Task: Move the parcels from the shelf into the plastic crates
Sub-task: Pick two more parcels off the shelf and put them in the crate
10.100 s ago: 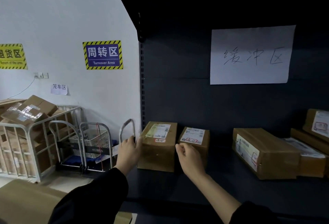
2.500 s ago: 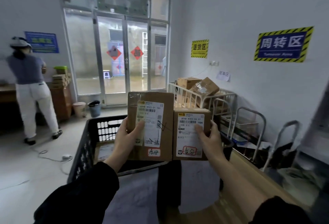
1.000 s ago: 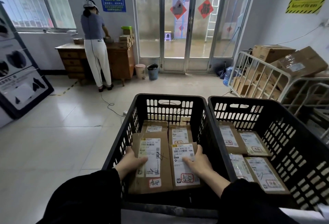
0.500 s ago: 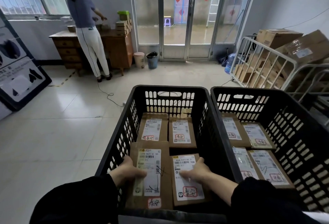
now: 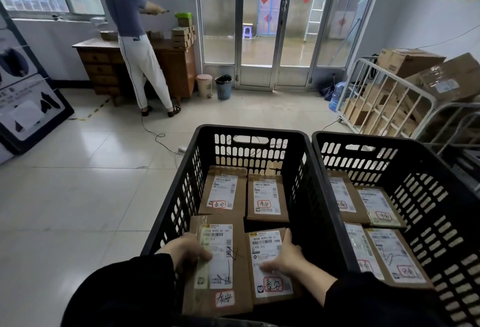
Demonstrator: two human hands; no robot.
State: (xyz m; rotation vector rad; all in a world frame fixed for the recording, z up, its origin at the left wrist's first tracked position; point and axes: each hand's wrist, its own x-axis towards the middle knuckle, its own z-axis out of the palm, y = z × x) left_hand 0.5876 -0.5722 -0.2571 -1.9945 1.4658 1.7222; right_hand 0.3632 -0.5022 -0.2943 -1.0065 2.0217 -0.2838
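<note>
With my left hand (image 5: pixel 185 251) clamped on the larger parcel (image 5: pixel 226 272) and my right hand (image 5: pixel 284 260) on the smaller parcel (image 5: pixel 267 243), both low in the left crate (image 5: pixel 249 129), I seat them flat before releasing.

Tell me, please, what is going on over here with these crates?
A person in dark sleeves holds two parcels low in the near end of the left crate: the left hand grips the larger parcel, the right hand the smaller parcel. At that crate's far end lie two other parcels, and the right crate holds four more parcels. Behind, another person stands at a wooden desk.
</note>
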